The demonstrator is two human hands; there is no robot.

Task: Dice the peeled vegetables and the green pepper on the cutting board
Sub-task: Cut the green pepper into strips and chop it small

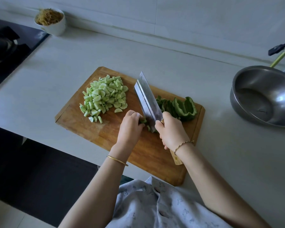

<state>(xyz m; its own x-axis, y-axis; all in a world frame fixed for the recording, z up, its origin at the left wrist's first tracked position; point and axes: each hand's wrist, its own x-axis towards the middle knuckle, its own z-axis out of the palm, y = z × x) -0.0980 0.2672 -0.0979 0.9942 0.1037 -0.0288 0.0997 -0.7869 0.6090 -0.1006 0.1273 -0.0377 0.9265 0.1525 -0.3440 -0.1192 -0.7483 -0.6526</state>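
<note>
Our left hand (130,124) is knuckled over, fingers curled down and pinning a little bunch of pepper strips (143,120) to the cutting board (92,129). Our right hand (170,130) is wrapped around the wooden handle of the cleaver (148,99), and the butt of the handle pokes out past the wrist. The blade angles away from us, with its near end down in the strips right beside the left knuckles and its far tip pointing at the back of the board. Just right of the blade sits the rest of the green pepper (184,107), some sliced and some still in curved chunks, crowded up against the board's right edge. The diced pile (104,96) of pale peeled veg takes the far left part of the board, with a few loose bits trailing toward the left edge. That leaves a bare stretch of wood on the near left, in front of the pile. The board lies skewed on the counter (171,51), its near corner close to the front edge. There's open counter behind it up to the wall, and a gap on the right before the steel bowl (234,89). A white bowl (56,28) of brownish shreds sits far back left beside the stove (5,45).
</note>
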